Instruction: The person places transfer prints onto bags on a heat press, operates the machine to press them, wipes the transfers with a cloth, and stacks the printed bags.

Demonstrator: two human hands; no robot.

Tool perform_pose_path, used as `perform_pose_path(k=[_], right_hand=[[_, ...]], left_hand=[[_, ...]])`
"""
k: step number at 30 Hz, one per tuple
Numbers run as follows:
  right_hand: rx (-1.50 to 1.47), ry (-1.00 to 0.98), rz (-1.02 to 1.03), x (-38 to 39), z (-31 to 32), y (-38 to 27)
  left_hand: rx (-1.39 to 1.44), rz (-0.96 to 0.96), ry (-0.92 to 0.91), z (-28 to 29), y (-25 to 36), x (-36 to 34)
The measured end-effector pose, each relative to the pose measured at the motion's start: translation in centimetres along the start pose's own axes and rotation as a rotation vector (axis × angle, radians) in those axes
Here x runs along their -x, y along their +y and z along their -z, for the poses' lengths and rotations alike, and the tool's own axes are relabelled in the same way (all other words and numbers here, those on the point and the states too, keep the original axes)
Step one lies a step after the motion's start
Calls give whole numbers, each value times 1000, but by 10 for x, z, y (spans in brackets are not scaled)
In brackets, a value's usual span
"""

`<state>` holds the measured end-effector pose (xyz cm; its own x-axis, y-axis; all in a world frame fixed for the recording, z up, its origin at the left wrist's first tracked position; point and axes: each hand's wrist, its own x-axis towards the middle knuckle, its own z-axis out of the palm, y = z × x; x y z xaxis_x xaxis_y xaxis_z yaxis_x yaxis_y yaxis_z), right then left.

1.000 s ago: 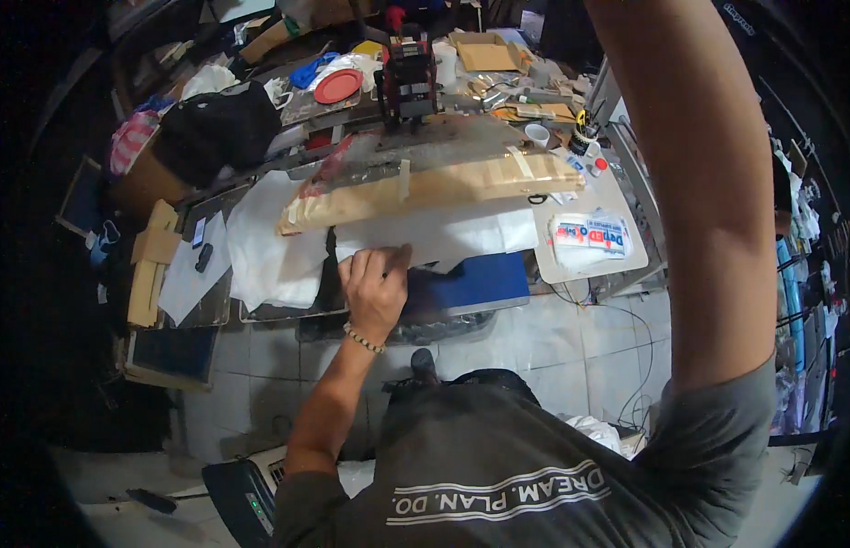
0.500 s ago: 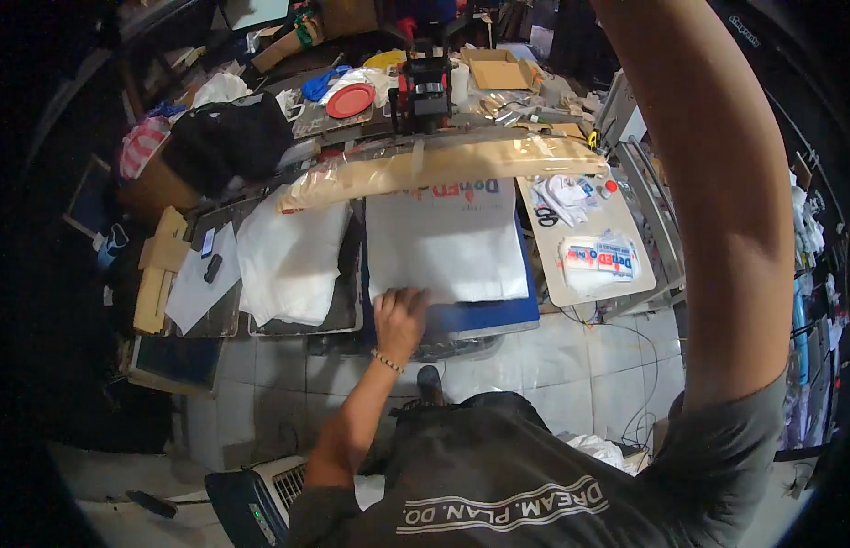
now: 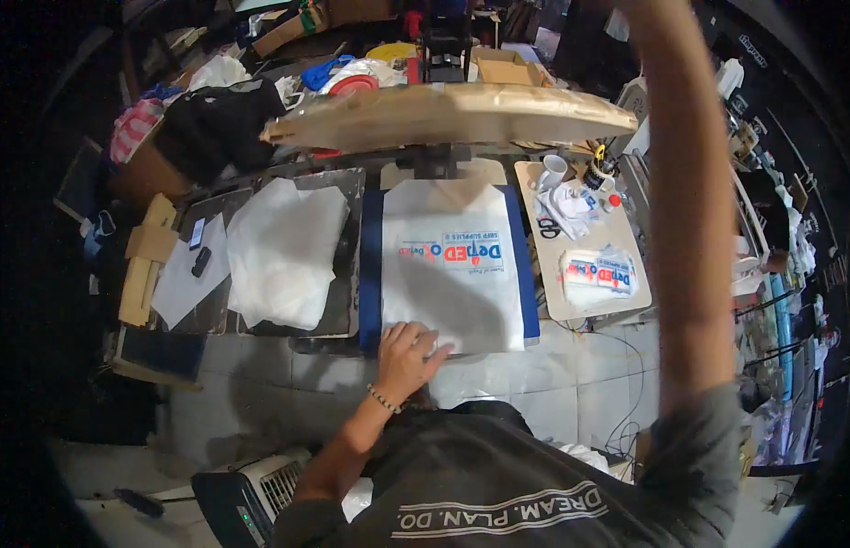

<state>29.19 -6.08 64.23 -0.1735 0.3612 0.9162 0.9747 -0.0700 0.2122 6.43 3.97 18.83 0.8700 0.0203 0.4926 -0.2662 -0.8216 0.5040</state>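
A white sheet with blue and red print point(image 3: 452, 310) lies on a blue padded platen point(image 3: 528, 301). My left hand point(image 3: 411, 352) rests on the sheet's near left edge, fingers slightly curled and apart. My right forearm rises past the top edge at the right, its hand out of view. A tape-wrapped board point(image 3: 443, 119) on a black press mount point(image 3: 443, 50) is raised behind the sheet. To the left, plain white sheets point(image 3: 279, 247) are piled on a dark board; to the right, a tan board point(image 3: 571, 233) holds a smaller printed stack point(image 3: 598, 276), scissors and a white mug point(image 3: 551, 172).
At far left are a phone point(image 3: 197, 233) on paper, cardboard pieces point(image 3: 149, 274) and a black bag point(image 3: 215, 137). Clutter, a red plate and a shallow box point(image 3: 507, 68) lie behind the press. A grey-black machine point(image 3: 242, 511) stands at the lower left, with cables on the tiled floor.
The taped board has lifted away, uncovering the whole printed sheet. My left hand has moved right and toward my body along with the sheet's near edge; my right arm stays raised.
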Motion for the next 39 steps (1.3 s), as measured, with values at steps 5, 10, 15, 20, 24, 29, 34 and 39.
perform_pose_path(k=[5, 10, 15, 20, 24, 29, 34, 39], right_hand=[[-425, -520, -602, 222, -42, -119], [231, -910, -823, 469, -90, -174], [132, -861, -923, 500, -74, -172], [245, -779, -975, 501, -67, -160], [234, -782, -983, 517, -71, -159], [115, -407, -1216, 513, -68, -165], [100, -325, -1232, 516, -66, -164], [92, -385, -1193, 504, -68, -170]], left_hand=[[-71, -51, 49, -21, -53, -50], [-354, 73, -248, -65, -99, -35], [-227, 165, -255, -46, -86, -55], [-225, 111, -27, -18, -76, -101], [-66, 251, -80, -7, -116, -85], [-6, 500, -176, 0, -155, -32], [306, 686, 48, -8, -146, 0], [588, 783, 67, -14, -132, 5]])
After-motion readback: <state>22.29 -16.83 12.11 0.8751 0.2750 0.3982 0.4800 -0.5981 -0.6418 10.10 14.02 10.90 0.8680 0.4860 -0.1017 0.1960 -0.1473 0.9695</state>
